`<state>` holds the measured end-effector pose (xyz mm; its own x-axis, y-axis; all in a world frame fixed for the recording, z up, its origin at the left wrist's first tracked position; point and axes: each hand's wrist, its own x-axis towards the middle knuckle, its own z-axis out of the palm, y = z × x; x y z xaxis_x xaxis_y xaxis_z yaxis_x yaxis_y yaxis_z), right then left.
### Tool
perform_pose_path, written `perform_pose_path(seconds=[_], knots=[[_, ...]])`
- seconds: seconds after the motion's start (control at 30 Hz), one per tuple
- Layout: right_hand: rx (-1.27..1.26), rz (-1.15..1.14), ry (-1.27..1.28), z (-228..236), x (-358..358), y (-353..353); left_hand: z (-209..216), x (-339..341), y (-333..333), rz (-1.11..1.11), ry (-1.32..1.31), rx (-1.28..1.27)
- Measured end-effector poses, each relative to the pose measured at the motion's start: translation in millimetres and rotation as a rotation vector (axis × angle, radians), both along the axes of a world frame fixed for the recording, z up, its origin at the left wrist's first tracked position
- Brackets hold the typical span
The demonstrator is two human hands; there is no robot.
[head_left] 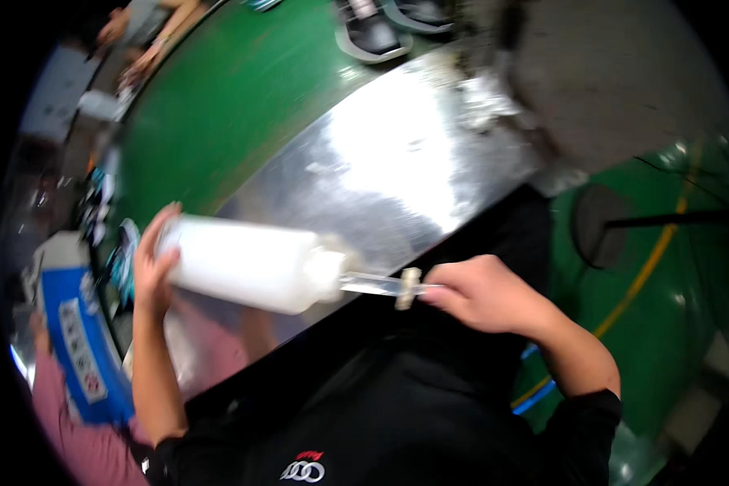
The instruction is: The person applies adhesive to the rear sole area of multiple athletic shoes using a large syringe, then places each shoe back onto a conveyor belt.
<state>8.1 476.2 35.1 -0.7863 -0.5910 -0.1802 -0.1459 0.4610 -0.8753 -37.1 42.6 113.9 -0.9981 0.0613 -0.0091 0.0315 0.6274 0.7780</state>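
My left hand (151, 263) is wrapped round the base end of a large white plastic bottle (239, 263). The bottle lies nearly on its side in the air, its neck toward the right. Closed round the end of a slim, clear rod-like tool (373, 283) is my right hand (482, 293). A cream-coloured collar (408, 289) sits on this tool just before my fingers. The tool's far end meets the bottle mouth; blur hides whether it goes inside. Below the bottle is a shiny metal tabletop (300, 190).
Shoes (373, 32) stand on a green surface (243, 97) beyond the table. At the left are a blue box (85, 340) and a person's pink sleeve (81, 413). Another person's arm (170, 32) shows at the upper left. Crumpled clear plastic (488, 101) lies at the table's far right.
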Motion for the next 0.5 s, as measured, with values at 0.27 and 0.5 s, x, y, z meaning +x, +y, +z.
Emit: perform_pose_path(seconds=[0.27, 0.5], knots=[[0.148, 0.058, 0.24, 11, -17, -1, -11, 28, 71, -0.62, 0.287, -0.813], [0.287, 0.028, 0.409, 27, -3, 14, -28, 38, 66, -0.616, 0.376, -0.756]])
